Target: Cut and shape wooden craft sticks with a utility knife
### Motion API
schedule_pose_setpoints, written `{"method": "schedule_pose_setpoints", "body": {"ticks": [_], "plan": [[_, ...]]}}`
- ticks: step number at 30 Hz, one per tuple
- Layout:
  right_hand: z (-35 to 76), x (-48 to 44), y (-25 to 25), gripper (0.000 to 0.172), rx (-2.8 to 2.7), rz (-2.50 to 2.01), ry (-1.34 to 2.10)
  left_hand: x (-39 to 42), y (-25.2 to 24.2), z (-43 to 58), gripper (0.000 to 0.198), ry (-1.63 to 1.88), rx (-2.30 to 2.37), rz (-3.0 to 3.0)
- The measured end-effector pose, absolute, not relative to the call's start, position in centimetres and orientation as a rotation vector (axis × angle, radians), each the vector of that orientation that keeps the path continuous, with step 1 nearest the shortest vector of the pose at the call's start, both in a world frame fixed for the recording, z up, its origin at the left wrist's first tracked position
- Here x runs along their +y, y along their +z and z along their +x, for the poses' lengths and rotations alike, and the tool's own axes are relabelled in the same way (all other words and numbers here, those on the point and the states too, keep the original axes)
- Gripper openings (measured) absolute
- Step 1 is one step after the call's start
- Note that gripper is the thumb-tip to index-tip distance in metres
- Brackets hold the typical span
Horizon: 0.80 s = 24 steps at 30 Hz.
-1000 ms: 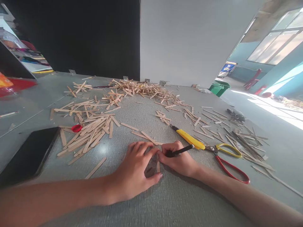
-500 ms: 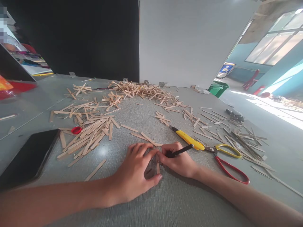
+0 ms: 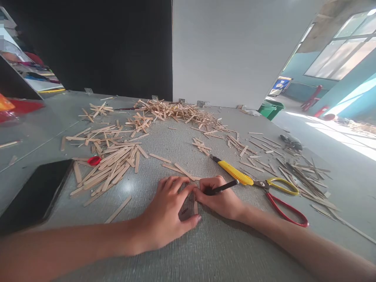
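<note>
My left hand [image 3: 169, 211] rests on the grey tabletop with bent fingers. Its thumb and index finger hold down a wooden craft stick [image 3: 196, 207] lying lengthwise away from me. Beside the stick, a small dark marking [image 3: 185, 212] shows between thumb and fingers; I cannot make out what it belongs to. My right hand [image 3: 219, 197] grips a black pen [image 3: 225, 187], slanted up to the right. The pen's tip is hidden behind the fingers, close to the stick's far end. Just beyond both hands lie a few loose craft sticks [image 3: 182, 171].
A yellow utility knife [image 3: 235, 172] and scissors with yellow and red handles [image 3: 286, 209] lie right. Left are a black phone [image 3: 37, 192], a red ring [image 3: 94, 161] and a stick pile [image 3: 117, 168]. More sticks [image 3: 173, 111] lie before the upright panels [image 3: 235, 51]. Thin strips [image 3: 308, 180] lie far right.
Both hands stay nearly in place. The pen and right fingers have shifted very slightly, and a little more of the dark marking beside the stick shows. The view has moved slightly.
</note>
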State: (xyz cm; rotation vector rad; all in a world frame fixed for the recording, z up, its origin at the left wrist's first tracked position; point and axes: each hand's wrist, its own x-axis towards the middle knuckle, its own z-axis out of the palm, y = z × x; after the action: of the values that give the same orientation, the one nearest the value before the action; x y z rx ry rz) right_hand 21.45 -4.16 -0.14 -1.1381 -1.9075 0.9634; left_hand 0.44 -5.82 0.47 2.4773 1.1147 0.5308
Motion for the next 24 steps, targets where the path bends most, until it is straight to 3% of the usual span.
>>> {"method": "schedule_pose_setpoints", "body": {"ticks": [24], "plan": [[21.55, -4.17, -0.05, 0.035, -1.933, -1.074, 1.007, -5.67, 0.63, 0.55, 0.060, 0.547, 1.107, 2.480]]}}
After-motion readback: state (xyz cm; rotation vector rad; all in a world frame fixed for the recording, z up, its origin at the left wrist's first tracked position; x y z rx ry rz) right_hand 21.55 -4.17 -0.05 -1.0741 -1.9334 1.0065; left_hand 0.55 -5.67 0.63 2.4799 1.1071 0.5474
